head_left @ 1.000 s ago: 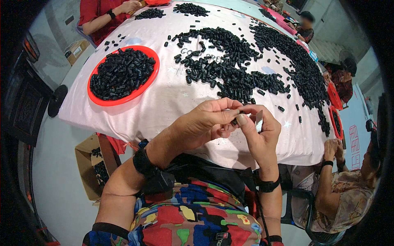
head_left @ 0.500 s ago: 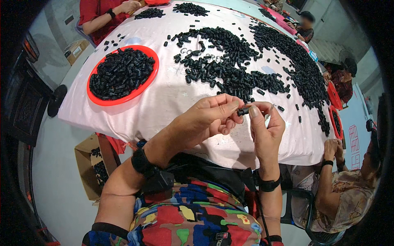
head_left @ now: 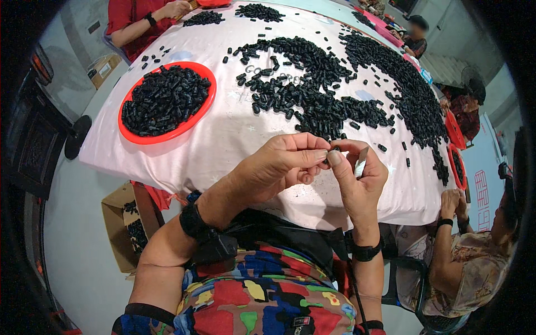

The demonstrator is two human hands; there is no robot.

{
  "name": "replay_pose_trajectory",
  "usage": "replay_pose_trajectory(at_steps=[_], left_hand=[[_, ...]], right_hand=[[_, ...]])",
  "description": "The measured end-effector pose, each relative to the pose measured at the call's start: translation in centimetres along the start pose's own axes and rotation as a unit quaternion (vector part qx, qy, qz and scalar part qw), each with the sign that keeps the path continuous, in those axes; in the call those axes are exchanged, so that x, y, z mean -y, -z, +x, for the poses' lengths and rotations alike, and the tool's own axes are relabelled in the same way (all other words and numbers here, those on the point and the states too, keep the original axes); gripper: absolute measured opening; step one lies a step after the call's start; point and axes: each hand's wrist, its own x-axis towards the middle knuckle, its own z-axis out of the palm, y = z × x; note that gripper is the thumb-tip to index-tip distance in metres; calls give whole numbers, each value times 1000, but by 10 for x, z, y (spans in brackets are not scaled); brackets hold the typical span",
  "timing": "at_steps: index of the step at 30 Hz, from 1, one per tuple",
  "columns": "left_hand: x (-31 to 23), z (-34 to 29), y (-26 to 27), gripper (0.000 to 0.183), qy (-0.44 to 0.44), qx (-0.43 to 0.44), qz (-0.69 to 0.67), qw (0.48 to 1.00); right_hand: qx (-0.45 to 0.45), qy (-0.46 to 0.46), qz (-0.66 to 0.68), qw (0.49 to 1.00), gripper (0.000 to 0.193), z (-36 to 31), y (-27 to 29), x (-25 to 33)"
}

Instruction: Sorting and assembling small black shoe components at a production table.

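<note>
Over the near edge of the cloth-covered table, my left hand [head_left: 287,159] and my right hand [head_left: 360,176] meet at the fingertips. Between them is a small black cylindrical part [head_left: 334,149], mostly hidden by thumbs and fingers. My left hand is closed in a pinch on its left side, and my right thumb and forefinger press it from the right. A thin, flat silvery blade [head_left: 362,162] sticks up from the fingers of my right hand. Just beyond the fingertips lies a large loose pile of similar black parts [head_left: 324,109].
A red basin [head_left: 211,100] heaped with black parts stands at the left. Another long pile [head_left: 413,100] runs down the right side. An open cardboard box [head_left: 114,223] is on the floor at left. Co-workers sit around the table, one close at my right [head_left: 469,268].
My fingertips have drawn closer together around the black part, which shows less now. The blade in my right hand has turned, so more of its flat side shows.
</note>
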Motion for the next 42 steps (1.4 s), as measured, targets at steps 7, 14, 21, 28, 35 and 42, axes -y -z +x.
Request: replay_pose_trajectory(at_steps=[7,14,21,28,35,42], left_hand=[[2,0,-4,23,30,-17,-28,999],[6,2,0,26,56,6,-60,997],[2,-1,-3,26,49,11,-50,997],[3,-1,-1,24,55,3,-41,998],[1,1,0,24,50,-1,-66,997],[-1,-2,1,27,49,15,-66,996]], right_hand=[[-43,15,8,999,17,1,2,-6],[-21,10,8,1000,17,1,1,-2],[36,-21,42,998,17,2,3,4],[20,-18,19,999,17,2,3,3],[-24,-20,10,999,16,1,7,0],[79,-15,-58,995,26,-2,3,-1]])
